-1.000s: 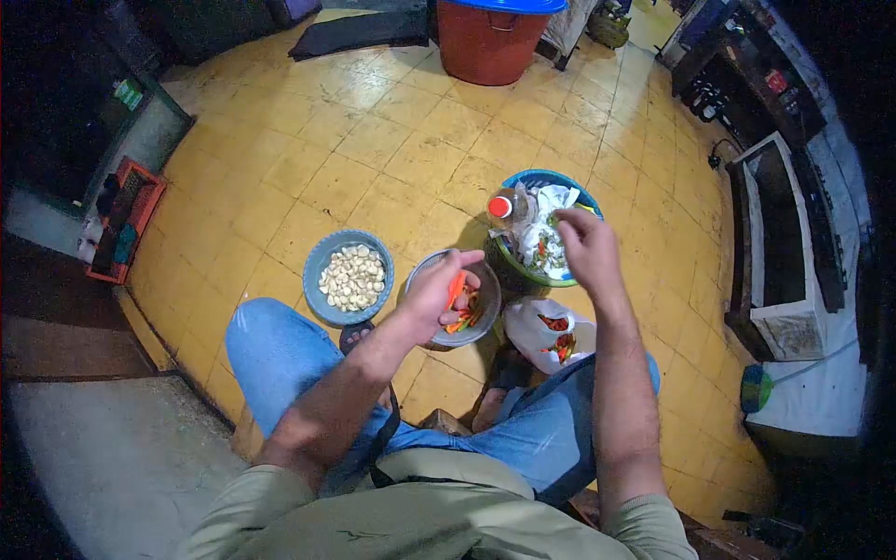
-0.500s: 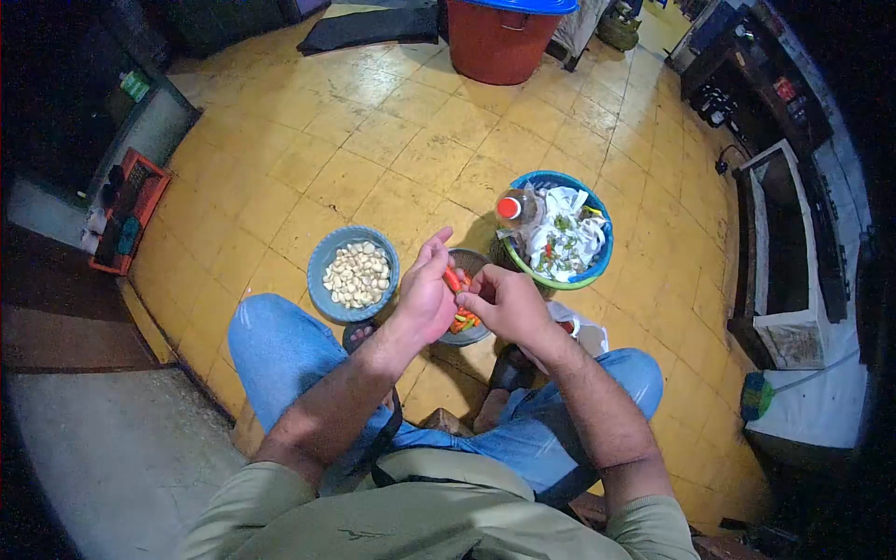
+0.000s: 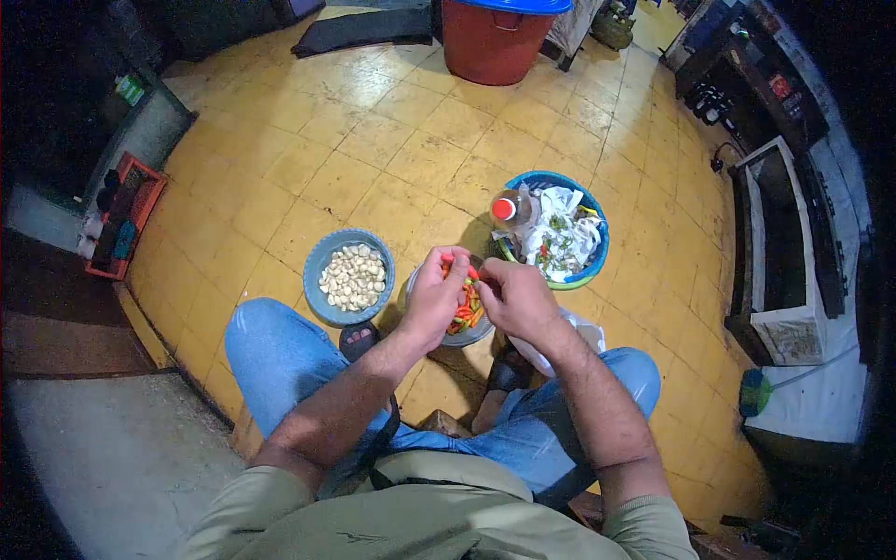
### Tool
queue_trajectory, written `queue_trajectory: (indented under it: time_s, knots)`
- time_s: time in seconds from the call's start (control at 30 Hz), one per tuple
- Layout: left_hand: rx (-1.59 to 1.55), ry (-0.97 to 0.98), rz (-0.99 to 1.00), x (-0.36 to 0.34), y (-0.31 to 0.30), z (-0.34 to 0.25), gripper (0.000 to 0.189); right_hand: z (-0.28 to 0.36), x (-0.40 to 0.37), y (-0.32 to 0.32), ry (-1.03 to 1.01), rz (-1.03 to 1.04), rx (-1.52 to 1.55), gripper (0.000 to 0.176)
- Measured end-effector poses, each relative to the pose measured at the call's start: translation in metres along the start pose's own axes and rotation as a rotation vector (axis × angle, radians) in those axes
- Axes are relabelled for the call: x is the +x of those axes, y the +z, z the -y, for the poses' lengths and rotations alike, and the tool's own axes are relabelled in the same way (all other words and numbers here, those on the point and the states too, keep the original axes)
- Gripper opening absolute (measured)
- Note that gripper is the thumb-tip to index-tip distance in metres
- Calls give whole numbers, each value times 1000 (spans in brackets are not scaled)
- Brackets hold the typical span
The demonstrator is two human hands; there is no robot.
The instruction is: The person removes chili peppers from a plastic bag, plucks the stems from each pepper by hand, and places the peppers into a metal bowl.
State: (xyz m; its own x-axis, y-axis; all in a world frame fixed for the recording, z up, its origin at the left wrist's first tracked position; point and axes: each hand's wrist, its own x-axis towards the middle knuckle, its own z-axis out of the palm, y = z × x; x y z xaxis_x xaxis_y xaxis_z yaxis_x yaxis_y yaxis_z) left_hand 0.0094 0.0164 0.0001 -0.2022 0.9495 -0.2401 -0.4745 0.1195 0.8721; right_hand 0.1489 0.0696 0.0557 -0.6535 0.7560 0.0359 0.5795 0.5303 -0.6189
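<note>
My left hand (image 3: 435, 303) is closed around a red chili pepper (image 3: 472, 273), above a grey bowl (image 3: 456, 340) between my feet. Red, orange and green chilies (image 3: 464, 317) lie in that bowl, partly covered by my hands. Close on the right, my right hand (image 3: 519, 297) has its thumb and fingers pinched together near the chili's end; what lies between the fingertips is hidden. Left of my hands, a blue-grey bowl (image 3: 312, 297) holds many peeled, pale cloves (image 3: 353, 277) that look like garlic.
A blue basin (image 3: 603, 245) at right holds white plastic, green stem scraps and a red-capped bottle (image 3: 505, 211). A white bag (image 3: 586, 338) lies by my right knee. Farther off stand a red tub (image 3: 495, 47), an orange crate (image 3: 140, 217) and a white-framed cabinet (image 3: 789, 327).
My left hand has turned from an open palm to curled fingers around the chili. My right hand has shifted slightly right, and more chilies show in the bowl.
</note>
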Motion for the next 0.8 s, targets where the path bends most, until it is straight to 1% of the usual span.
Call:
queue_trajectory:
  time_s: [0.03,0.1,0.23,0.3,0.33,0.4,0.43,0.5,0.53,0.6,0.63,0.7,0.73,0.77,0.8]
  knots:
    - [0,0,2,1,-1,1,23,1,-1,1,1,-1,0,16]
    - [-34,-62,5,2,-3,1,22,3,-3,2,-23,-9,-15,16]
    - [-26,-88,7,0,-2,-7,23,3,-1,-1,-44,-25,32,14]
    - [-46,-193,-9,-1,2,-11,23,5,-1,-6,-34,30,72,12]
    - [-45,-194,-7,-1,0,-12,23,2,-1,-7,-32,28,72,12]
    - [12,-275,141,-1,-6,-13,22,-9,0,-11,-254,79,52,10]
    - [11,-275,143,-1,-9,-13,22,-12,0,-13,-253,79,51,10]
    - [66,-376,262,1,-12,-14,21,-15,0,-16,-381,132,42,10]
    - [65,-375,262,0,-12,-13,21,-17,-1,-18,-381,132,42,10]
    - [213,-396,292,-1,-9,-12,17,-21,-2,-22,-375,285,26,10]
    - [212,-395,292,1,-12,-4,17,-21,-2,-24,-377,285,25,10]
    - [482,-100,357,6,-17,11,18,-21,-3,-28,-290,503,3,8]
    - [481,-100,356,8,-18,12,18,-25,-4,-29,-290,504,3,8]
    - [619,-134,347,12,-21,12,21,-33,-5,-29,-218,470,-35,10]
    - [758,-169,337,12,-23,10,25,-40,-6,-31,-146,437,-72,15]
